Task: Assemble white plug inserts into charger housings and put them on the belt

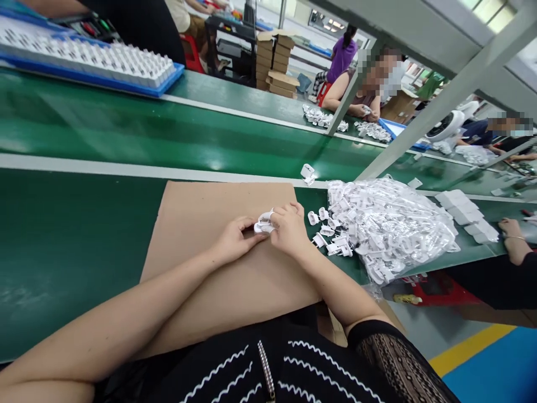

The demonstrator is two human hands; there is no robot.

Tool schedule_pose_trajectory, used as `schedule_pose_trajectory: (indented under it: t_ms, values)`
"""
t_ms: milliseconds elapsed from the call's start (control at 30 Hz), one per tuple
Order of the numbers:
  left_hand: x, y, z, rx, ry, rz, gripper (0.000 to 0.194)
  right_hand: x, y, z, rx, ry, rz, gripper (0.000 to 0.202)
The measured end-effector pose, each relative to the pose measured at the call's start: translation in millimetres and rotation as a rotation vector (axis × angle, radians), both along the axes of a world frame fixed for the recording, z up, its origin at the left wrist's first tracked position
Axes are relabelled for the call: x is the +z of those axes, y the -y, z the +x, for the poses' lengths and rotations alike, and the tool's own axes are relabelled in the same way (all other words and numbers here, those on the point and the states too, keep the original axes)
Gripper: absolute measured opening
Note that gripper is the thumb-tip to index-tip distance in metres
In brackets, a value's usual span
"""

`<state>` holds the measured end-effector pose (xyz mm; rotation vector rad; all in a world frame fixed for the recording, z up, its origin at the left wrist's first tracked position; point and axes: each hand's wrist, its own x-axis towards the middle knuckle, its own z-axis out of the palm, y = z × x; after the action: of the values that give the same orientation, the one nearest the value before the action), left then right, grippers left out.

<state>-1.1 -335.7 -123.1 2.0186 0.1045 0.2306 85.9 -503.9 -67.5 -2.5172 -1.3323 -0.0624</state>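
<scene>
Above a brown cardboard sheet, both my hands meet at one small white plastic part. My left hand pinches its left side between thumb and fingers. From the other side my right hand has its fingers curled round the part and covers some of it. The part looks rounded with an opening; its finer details are too small to tell. Several similar loose white plastic pieces lie just right of my right hand, some with prongs.
A big clear bag of white parts lies on the green bench at right, near stacked white pieces. A blue tray with rows of white parts stands at upper left. Slanted metal posts rise at right. Other people sit across and beside.
</scene>
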Motion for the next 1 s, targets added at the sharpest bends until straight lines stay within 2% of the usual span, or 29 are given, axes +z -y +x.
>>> schedule_pose_trajectory:
  t_ms: [100,200,300,400,500,600,700,733,800,867,900,933,1000]
  values:
    - [-3.9,3.6,-2.3,0.021,0.038,0.026,0.044,-4.9,3.3,2.5,-0.018,-0.072,0.052,0.035]
    - [-6.5,7.2,-3.1,0.003,0.060,-0.006,0.044,1.1,16.6,10.4,-0.046,-0.093,0.116,0.052]
    - [-1.6,1.1,7.3,0.032,0.002,-0.075,0.049,15.0,38.4,22.8,-0.258,0.043,0.058,0.058]
    - [11.1,-23.7,37.0,0.166,-0.059,-0.075,0.059,20.8,56.2,36.4,-0.500,0.043,-0.159,0.055]
    - [22.5,-63.3,81.2,0.386,-0.078,0.072,0.056,14.0,61.5,48.0,-0.549,-0.065,-0.299,0.037]
    - [25.2,-101.2,123.8,0.571,-0.116,0.207,0.049,4.5,58.6,55.6,-0.541,-0.064,-0.261,0.032]
    - [23.0,-121.2,150.7,0.658,-0.193,0.240,0.044,-1.4,55.2,59.7,-0.535,-0.040,-0.206,0.035]
    - [22.4,-122.3,155.7,0.679,-0.218,0.249,0.046,-2.7,54.5,60.5,-0.526,-0.038,-0.202,0.034]
    - [22.4,-115.1,161.1,0.764,-0.229,0.281,0.062,-4.8,53.4,61.4,-0.509,-0.040,-0.211,0.033]
    - [23.4,-96.2,164.1,0.883,-0.108,0.376,0.082,-7.1,52.2,61.5,-0.506,-0.043,-0.222,0.031]
    - [24.0,-83.2,166.0,0.900,-0.010,0.440,0.084,-8.2,51.4,61.3,-0.506,-0.042,-0.220,0.031]
    - [24.4,-68.5,168.7,0.860,0.080,0.501,0.078,-9.3,50.6,61.0,-0.508,-0.037,-0.212,0.031]
    - [24.0,-36.7,177.6,0.614,0.144,0.573,0.053,-11.1,48.8,60.4,-0.511,-0.016,-0.173,0.032]
